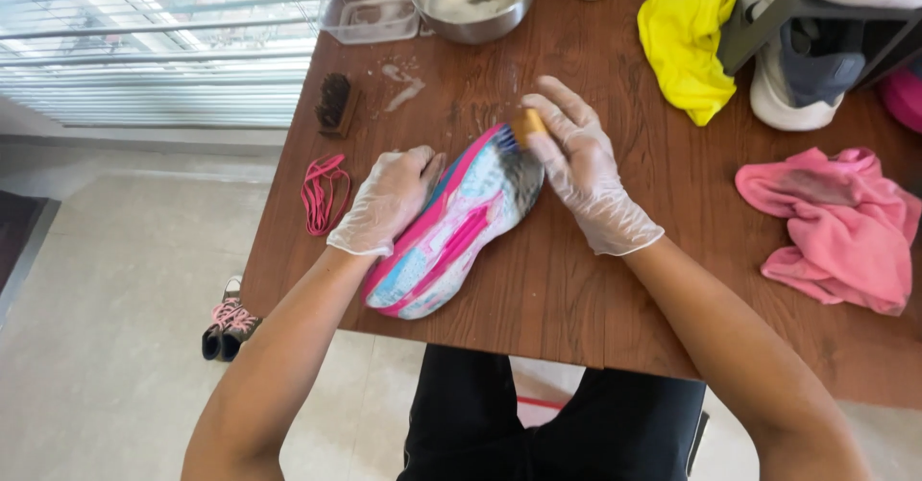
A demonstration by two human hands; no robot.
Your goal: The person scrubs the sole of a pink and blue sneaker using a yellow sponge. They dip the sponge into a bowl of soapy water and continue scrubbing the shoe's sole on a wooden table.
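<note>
Bare forearms nearest the lens, both reaching up from the lap onto the wooden worktop [576, 299]. Left hand [389, 201], in a thin clear glove, curled over the near-left side of the pink and white shoe [451, 227], fingers closed loosely around its edge to steady it. Right hand [581, 169], gloved likewise, closed on a small brush [523, 128] with a tan handle, bristles pressed to the toe end of the upturned sole. Shoe lying sole-up between the two hands, long axis running diagonally from near-left heel to far-right toe; brush at the far tip, so right hand nearer the toe, left hand nearer the middle. Possibly suds on the sole there, though too blurred to say.

Further out: pink laces [325, 193] coiled at the left edge, a dark bristle brush [336, 105] beyond them, a metal bowl [473, 1] of foamy water at the far side beside a clear plastic tub [370, 18]. To the right, a yellow cloth [687, 39], a pink cloth [840, 227], a white shoe [792, 92]. Small shoes [226, 332] on the floor below.
</note>
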